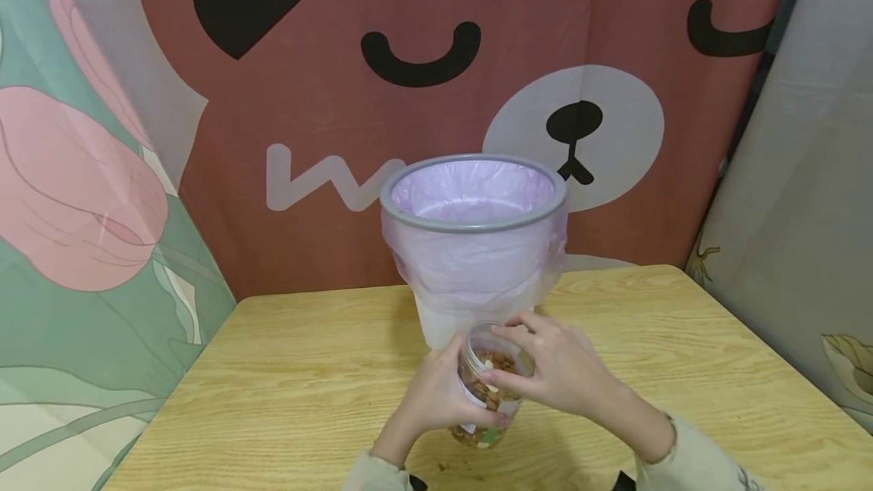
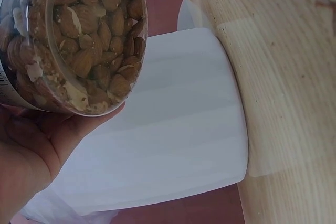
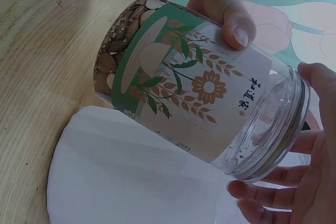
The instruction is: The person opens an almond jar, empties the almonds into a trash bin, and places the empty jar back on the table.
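A clear plastic jar of almonds is tilted above the table in front of the bin. My left hand grips its side, thumb across the printed label. Around the mouth of the jar, my right hand curls its thumb and fingers near the rim. In the left wrist view almonds and crumbs show through the jar's base. The label with flowers and wheat ears faces the right wrist camera. Whether a lid sits on the threaded rim, I cannot tell.
A white bin with a grey ring and a pale purple bag stands on the wooden table, just beyond the jar. Behind it hangs a bear-print curtain. Small dark crumbs lie near the front of the table.
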Motion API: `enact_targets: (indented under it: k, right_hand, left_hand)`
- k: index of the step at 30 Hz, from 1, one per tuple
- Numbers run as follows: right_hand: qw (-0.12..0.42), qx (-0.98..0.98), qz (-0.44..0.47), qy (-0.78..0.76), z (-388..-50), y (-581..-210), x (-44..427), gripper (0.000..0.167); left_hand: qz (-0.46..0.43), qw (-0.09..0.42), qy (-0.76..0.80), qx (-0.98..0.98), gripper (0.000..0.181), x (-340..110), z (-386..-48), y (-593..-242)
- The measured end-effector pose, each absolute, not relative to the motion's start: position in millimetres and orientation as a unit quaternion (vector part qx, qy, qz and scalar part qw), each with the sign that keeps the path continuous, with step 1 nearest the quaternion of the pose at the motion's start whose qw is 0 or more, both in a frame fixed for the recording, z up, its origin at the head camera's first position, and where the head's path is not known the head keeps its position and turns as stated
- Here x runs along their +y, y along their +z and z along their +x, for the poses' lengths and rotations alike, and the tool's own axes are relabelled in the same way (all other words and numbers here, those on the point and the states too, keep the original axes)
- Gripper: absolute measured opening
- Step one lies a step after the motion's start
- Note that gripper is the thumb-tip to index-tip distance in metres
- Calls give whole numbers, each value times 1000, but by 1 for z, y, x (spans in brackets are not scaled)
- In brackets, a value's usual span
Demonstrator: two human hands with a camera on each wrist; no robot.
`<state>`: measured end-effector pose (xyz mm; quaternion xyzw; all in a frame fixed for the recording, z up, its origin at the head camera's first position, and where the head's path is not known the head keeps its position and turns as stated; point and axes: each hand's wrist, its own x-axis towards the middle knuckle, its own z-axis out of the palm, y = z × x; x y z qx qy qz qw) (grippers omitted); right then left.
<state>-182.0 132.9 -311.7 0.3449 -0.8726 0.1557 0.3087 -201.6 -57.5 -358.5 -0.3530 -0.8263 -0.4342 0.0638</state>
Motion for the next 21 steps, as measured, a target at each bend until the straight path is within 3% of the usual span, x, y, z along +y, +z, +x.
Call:
enact_targets:
  k: [7, 21]
  right_hand:
    - [297, -854, 396, 159, -184, -313, 135, 44]
    - [245, -831, 469, 175, -186, -314, 141, 48]
  left_hand:
    - [-346, 71, -429, -832, 79, -58, -202, -360]
    - [-351, 82, -419, -834, 81, -59, -201, -360]
